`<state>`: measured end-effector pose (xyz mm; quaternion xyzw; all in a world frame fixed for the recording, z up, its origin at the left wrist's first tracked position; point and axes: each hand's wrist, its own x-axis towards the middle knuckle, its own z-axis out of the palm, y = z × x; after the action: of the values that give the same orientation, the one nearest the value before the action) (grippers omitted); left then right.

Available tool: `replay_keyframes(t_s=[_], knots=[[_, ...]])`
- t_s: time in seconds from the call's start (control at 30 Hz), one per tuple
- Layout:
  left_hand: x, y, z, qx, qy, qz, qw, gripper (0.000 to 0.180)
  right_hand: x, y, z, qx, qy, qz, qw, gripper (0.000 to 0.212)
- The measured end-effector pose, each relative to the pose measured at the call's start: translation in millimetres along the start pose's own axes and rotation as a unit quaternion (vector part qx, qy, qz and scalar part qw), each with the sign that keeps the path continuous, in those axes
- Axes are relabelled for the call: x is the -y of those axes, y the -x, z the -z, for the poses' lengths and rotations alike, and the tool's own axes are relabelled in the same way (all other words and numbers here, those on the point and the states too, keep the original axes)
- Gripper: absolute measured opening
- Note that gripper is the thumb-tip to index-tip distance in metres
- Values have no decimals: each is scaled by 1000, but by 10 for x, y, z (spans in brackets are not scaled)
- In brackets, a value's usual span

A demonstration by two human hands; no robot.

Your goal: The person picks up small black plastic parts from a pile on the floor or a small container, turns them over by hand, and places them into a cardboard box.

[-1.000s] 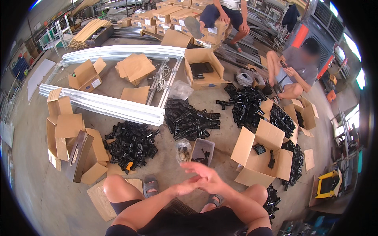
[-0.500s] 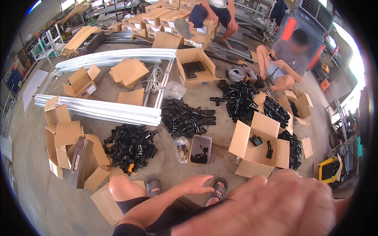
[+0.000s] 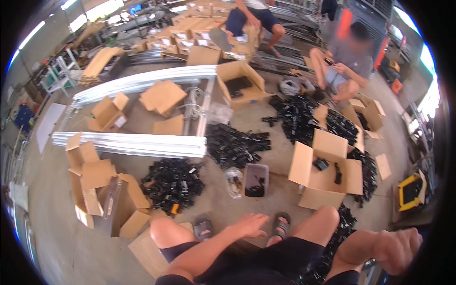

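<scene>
- On the floor (image 3: 218,204) before me, a bin (image 3: 244,180) holds small parts (image 3: 255,189), a plastic bag (image 3: 233,183) just to its left.
- Left of the bag, I see one heap (image 3: 173,185); farther left, cartons (image 3: 135,223).
- Right of the bin, a wide box (image 3: 323,197) with two pieces (image 3: 320,164) inside.
- Behind the bin, a second heap (image 3: 237,145) at the right end of metal bars (image 3: 128,145).
- At the back, a person (image 3: 254,19) seated on stacked boxes (image 3: 183,33).

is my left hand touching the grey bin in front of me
Apart. The head view shows a strip of floor between the fingers of the left hand and the near rim of the grey bin.
</scene>
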<state>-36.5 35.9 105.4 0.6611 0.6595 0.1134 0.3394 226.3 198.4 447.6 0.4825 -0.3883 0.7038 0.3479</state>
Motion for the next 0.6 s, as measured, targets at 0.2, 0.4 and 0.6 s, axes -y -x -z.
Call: replay_keyframes(t_s=[0.2, 0.4, 0.6], knots=[[-110, 23, 58, 25, 19, 12, 999, 80, 304, 1453, 781, -456, 367, -227, 778, 99], [-403, -111, 32, 96, 69, 4, 993, 78, 284, 4010, -363, -686, 320, -619, 210, 91], [-504, -139, 18, 136, 85, 10, 987, 76, 31, 4428, -945, -736, 239, -473, 421, 92]])
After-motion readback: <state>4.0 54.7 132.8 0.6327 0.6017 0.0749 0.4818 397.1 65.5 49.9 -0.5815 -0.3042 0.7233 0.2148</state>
